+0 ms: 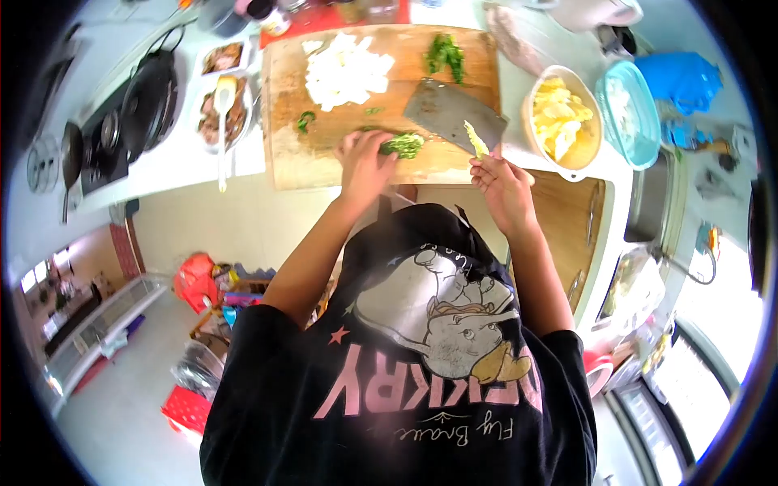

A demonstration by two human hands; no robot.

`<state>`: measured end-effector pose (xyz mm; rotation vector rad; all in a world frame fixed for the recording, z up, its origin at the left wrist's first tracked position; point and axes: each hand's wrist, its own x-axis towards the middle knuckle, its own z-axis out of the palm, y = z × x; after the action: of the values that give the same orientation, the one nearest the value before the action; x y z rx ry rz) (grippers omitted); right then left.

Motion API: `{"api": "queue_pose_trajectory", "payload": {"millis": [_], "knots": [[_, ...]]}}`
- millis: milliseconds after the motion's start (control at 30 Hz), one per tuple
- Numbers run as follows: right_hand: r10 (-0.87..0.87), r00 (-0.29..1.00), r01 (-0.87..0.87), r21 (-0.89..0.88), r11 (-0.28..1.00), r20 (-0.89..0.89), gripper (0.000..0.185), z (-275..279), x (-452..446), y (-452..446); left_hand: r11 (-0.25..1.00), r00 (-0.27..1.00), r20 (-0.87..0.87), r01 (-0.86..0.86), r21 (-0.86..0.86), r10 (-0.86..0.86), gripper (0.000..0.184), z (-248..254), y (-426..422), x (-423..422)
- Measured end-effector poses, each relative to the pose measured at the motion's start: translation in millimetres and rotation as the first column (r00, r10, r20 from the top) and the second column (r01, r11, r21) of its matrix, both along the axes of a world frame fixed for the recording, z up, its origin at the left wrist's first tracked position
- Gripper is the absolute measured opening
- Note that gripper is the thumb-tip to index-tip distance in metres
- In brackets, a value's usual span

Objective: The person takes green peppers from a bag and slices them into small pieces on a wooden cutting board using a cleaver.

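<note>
My left hand [366,162] is closed over a small bundle of chopped greens [403,146] at the near edge of the wooden cutting board [284,166]. My right hand [502,182] is closed at the handle end of a cleaver [450,112], whose grey blade lies low over the board; the fingers hide the handle. A pale yellow-green strip [475,139] crosses the blade beside these fingers; whether they also pinch it is unclear. White chopped pieces [344,71] are heaped on the board's far left. Cut green leaves [445,58] lie at its far right.
Right of the board stand a bowl of yellow pieces [559,121] and a turquoise basin [640,121]. To the left are a meat dish [212,121] with a white spoon [223,150] across it, a smaller dish [222,58] and a black wok [150,101] on the stove.
</note>
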<state>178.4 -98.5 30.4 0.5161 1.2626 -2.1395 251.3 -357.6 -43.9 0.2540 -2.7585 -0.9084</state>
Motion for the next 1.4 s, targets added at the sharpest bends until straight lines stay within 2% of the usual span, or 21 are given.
{"api": "queue_pose_trajectory", "payload": {"millis": [133,233,300,333,400,433,467,500,600,700,767,867,900,1000,1100,1200,1233,1267,1300,1333,1400], "knots": [[-0.164,0.986,0.164,-0.008,0.986,0.027,0.019,28,15,35,0.994,0.993,-0.071,0.092,-0.065,-0.097,0.030,-3,-5,4],[-0.289,0.946,0.301,0.064,0.952,-0.145,0.019,39,41,95,0.987,0.984,-0.090,0.158,0.012,-0.156,0.028,-9,-13,8],[-0.431,0.881,0.465,0.194,0.864,-0.194,0.018,48,58,138,0.985,0.977,-0.128,0.167,-0.045,-0.171,0.024,-11,-14,10],[-0.495,0.837,0.538,0.179,0.824,-0.233,0.020,53,65,164,0.989,0.977,-0.159,0.136,-0.057,-0.144,0.021,-22,-19,11],[-0.641,0.683,0.731,0.335,0.595,-0.350,0.024,50,84,229,0.996,0.985,-0.155,0.086,0.018,-0.083,0.014,-15,-11,6],[-0.637,0.632,0.775,0.366,0.515,-0.442,0.028,33,99,278,0.997,0.987,-0.140,0.076,-0.005,-0.076,0.014,-11,-9,6],[-0.642,0.588,0.807,0.418,0.418,-0.493,0.027,22,115,327,0.985,0.992,-0.124,0.044,0.169,-0.023,0.015,-15,-6,5],[-0.597,0.518,0.843,0.486,0.232,-0.613,0.025,34,119,357,0.984,0.995,-0.098,0.003,0.179,0.014,0.015,-15,-2,4],[-0.640,0.404,0.851,0.526,0.000,-0.654,0.021,17,155,499,0.991,0.993,-0.088,-0.071,0.115,0.082,0.015,-12,11,1],[-0.694,0.345,0.782,0.602,-0.159,-0.632,0.024,9,162,606,0.993,0.987,-0.106,-0.121,0.011,0.121,0.015,-19,14,0],[-0.749,0.315,0.752,0.635,-0.178,-0.583,0.027,-6,158,668,0.988,0.980,-0.134,-0.150,-0.030,0.145,0.017,-32,9,0],[-0.813,0.282,0.724,0.668,-0.168,-0.510,0.029,-31,145,746,0.975,0.975,-0.003,-0.223,-0.009,0.223,0.017,-37,1,1],[-0.808,0.257,0.691,0.686,-0.229,-0.530,0.029,-43,140,772,0.972,0.972,-0.002,-0.234,0.005,0.234,0.016,-36,2,0],[-0.744,0.530,0.474,0.870,-0.137,-0.406,0.027,-63,139,821,0.947,0.954,0.059,-0.299,0.116,0.294,0.015,-45,-9,-1],[-0.673,0.564,0.347,0.877,-0.331,-0.478,0.026,-71,142,831,0.936,0.936,0.106,-0.343,0.077,0.335,0.014,-46,-13,-3],[-0.410,0.702,0.227,0.729,-0.646,-0.582,0.026,-58,138,789,0.960,0.960,0.052,-0.276,0.055,0.274,0.012,-60,-16,-5],[-0.317,0.709,0.350,0.705,-0.616,-0.630,0.026,-55,135,772,0.964,0.964,0.020,-0.264,0.030,0.263,0.011,-63,-22,3],[-0.220,0.706,0.478,0.682,-0.554,-0.673,0.027,-55,128,753,0.972,0.976,-0.074,-0.213,-0.097,0.206,0.010,-70,-25,7],[-0.156,0.749,0.489,0.696,-0.526,-0.644,0.024,-26,110,696,0.967,0.971,-0.051,-0.237,-0.089,0.233,0.012,-66,-17,13],[-0.093,0.703,0.630,0.677,-0.379,-0.706,0.019,-23,95,662,0.972,0.968,-0.107,-0.231,-0.043,0.226,0.014,-71,-17,19],[0.161,0.711,0.702,0.679,-0.215,-0.685,0.014,-5,63,578,0.963,0.957,-0.111,-0.262,0.067,0.268,0.018,-34,23,22]]}}
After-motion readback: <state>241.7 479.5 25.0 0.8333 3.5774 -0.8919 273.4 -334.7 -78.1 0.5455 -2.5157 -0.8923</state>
